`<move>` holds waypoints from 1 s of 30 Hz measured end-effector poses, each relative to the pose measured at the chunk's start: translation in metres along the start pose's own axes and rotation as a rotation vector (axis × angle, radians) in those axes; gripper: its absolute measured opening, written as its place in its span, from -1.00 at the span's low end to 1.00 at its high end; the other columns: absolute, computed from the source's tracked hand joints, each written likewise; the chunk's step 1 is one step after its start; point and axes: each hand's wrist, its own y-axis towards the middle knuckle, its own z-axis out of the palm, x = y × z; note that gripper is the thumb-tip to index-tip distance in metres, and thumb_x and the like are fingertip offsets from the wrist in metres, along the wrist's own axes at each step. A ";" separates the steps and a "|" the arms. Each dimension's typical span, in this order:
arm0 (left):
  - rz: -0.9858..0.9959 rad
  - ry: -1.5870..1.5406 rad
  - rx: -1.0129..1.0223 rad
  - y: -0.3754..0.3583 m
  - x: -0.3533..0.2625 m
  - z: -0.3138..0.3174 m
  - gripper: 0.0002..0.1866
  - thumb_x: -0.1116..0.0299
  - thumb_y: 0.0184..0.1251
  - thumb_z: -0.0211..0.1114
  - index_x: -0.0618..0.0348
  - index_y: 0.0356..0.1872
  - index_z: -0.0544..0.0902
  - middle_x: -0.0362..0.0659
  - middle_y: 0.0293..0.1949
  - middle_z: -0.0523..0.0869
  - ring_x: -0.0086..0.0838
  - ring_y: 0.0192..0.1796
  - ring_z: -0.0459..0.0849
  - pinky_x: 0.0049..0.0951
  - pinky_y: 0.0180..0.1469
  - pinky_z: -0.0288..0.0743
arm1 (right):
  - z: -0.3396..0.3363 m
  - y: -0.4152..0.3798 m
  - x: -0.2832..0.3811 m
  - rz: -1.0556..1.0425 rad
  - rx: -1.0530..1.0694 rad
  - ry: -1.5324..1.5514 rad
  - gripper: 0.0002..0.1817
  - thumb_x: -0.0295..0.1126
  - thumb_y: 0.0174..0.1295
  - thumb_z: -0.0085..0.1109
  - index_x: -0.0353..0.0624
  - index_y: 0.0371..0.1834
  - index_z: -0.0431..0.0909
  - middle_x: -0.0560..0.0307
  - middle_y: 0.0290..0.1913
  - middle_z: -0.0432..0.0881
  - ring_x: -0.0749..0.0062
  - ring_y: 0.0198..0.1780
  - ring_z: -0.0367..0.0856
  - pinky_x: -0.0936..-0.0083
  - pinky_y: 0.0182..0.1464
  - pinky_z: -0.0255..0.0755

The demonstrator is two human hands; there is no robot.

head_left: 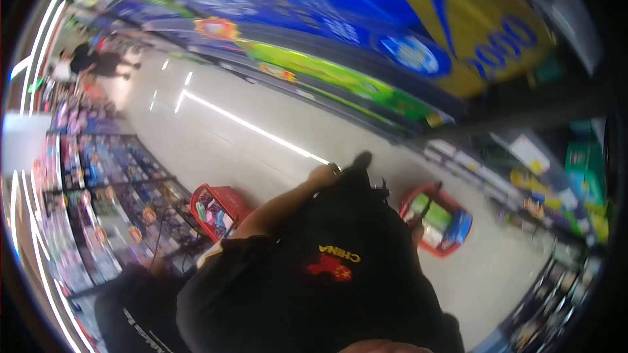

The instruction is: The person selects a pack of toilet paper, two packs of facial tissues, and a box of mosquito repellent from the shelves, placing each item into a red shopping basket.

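Red shopping basket [437,224] rests on the pale aisle floor [261,150] at right, packed with green, white and blue packs, its dark handle raised. One hand [325,175], which side I cannot tell, sits curled at the person's black shirt [314,281]; its grip is unclear. A second red basket [219,210] stands by the left shelves [98,202].

A black short-sleeved shirt [314,287] — yellow "CHINA" lettering over a red emblem with yellow stars — and bare forearms.
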 end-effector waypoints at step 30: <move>0.120 0.107 0.017 0.048 -0.098 -0.016 -0.58 0.16 0.27 0.12 0.29 -0.09 0.74 0.12 -0.03 0.76 0.03 0.07 0.72 0.03 0.13 0.57 | -0.028 0.127 0.094 0.145 0.094 -0.159 -0.23 0.25 0.46 -0.16 -0.37 -0.38 0.63 -0.31 -0.49 0.62 -0.14 -0.35 0.64 -0.01 -0.27 0.40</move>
